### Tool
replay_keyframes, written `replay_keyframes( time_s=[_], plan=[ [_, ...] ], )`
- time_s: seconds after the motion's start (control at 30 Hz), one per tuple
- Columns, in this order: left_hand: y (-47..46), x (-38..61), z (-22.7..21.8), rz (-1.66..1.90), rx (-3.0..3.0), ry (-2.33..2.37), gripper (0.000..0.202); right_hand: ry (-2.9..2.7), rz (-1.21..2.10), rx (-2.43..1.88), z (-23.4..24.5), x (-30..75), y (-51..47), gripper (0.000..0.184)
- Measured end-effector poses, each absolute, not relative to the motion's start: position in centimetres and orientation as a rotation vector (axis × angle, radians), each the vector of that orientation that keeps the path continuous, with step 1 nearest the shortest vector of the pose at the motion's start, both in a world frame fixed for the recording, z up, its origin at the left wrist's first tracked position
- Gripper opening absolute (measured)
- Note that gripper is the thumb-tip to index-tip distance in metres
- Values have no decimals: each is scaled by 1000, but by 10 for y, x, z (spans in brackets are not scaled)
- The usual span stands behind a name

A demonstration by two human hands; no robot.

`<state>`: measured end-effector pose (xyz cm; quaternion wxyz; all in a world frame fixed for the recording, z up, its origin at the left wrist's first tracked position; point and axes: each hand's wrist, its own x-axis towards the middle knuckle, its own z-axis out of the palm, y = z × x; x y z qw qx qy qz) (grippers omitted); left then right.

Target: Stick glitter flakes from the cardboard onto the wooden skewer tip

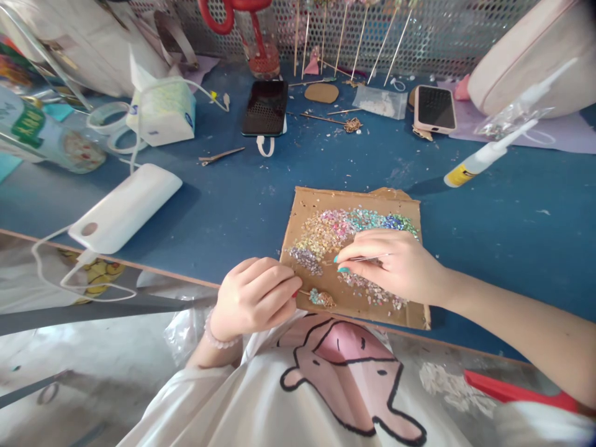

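A brown cardboard sheet (307, 205) lies at the near edge of the blue table, strewn with several small coloured chips (344, 225) in pink, yellow, turquoise and lilac. My right hand (395, 264) rests on the cardboard and pinches thin metal tweezers (367, 257) whose tips point left over the chips. My left hand (254, 298) sits at the cardboard's near left corner, fingers closed on a thin stick with a small chip-covered ornament (321, 298) at its end.
A white power bank (125, 208) with cable lies left. Behind are a tissue pack (162, 112), two phones (266, 107) (434, 108), a glue bottle (484, 158), upright wooden sticks (344, 37) and a mesh wall. The table's front edge runs just below the cardboard.
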<state>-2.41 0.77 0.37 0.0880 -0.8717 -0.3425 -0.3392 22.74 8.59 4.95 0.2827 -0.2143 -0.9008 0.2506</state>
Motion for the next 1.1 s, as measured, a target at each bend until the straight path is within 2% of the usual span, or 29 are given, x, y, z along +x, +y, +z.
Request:
replay_keyframes(
  time_s=[0.23,0.5,0.83,1.1],
  plan=[
    [8,-24,3,-1008,-2599,-1017,16,-2439,667,-585,48,226,85,19],
    [7,-26,4,-1018,-2597,-1017,16,-2393,716,-515,49,227,85,15],
    [6,-26,5,-1010,-2597,-1024,16,-2537,929,-263,57,247,92,27],
    [6,-26,4,-1012,-2600,-1027,17,-2597,876,-304,61,250,92,34]
  ],
)
